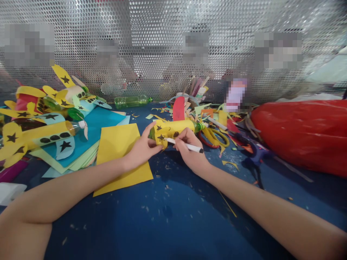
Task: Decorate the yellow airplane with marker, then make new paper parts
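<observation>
A toy plane made from a green plastic bottle wrapped in yellow paper (pixel 176 127) lies on its side at the middle of the table, with a red paper wing (pixel 178 108) standing up from it. My left hand (pixel 145 146) grips its tail end, thumb below and fingers above. Between the fingers of my right hand (pixel 191 150) is a white marker (pixel 187 145) with a black end. Its tip touches a star (pixel 161 137) outlined on the yellow tail paper. Another star, filled black, sits just above.
Finished bottle planes (pixel 51 133) crowd the left over stacked coloured paper. A yellow sheet (pixel 116 144) lies under my left forearm. Yellow-handled scissors (pixel 215 137), paper scraps and a purple tool (pixel 256 153) lie right, beside a red bag (pixel 300 133). A green bottle (pixel 132 101) lies behind.
</observation>
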A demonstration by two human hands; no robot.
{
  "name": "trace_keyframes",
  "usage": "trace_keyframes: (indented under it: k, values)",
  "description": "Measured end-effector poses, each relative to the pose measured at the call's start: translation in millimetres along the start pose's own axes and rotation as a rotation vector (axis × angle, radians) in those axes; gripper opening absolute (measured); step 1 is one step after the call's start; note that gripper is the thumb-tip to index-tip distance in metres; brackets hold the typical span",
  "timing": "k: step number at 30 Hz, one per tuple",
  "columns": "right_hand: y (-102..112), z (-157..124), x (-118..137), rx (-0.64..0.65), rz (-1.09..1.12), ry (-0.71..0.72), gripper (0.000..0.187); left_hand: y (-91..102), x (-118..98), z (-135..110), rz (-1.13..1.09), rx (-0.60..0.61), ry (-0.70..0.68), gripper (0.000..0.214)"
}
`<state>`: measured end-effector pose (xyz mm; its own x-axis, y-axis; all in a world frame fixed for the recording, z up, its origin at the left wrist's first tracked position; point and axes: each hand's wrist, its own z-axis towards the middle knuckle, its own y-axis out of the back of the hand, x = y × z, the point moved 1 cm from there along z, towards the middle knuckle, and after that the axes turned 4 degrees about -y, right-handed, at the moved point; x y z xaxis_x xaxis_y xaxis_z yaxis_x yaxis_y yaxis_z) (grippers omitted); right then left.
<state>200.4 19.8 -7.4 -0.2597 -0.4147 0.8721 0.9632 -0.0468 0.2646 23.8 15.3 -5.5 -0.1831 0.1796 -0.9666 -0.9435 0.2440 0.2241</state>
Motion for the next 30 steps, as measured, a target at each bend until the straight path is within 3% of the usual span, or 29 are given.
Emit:
trace_keyframes:
  k: [30]
  values:
    - [0.3,0.3,-1.7,0.007,-0.022,-0.002,0.016,0.2,0.2,-0.1,0.021,0.000,-0.005,0.091]
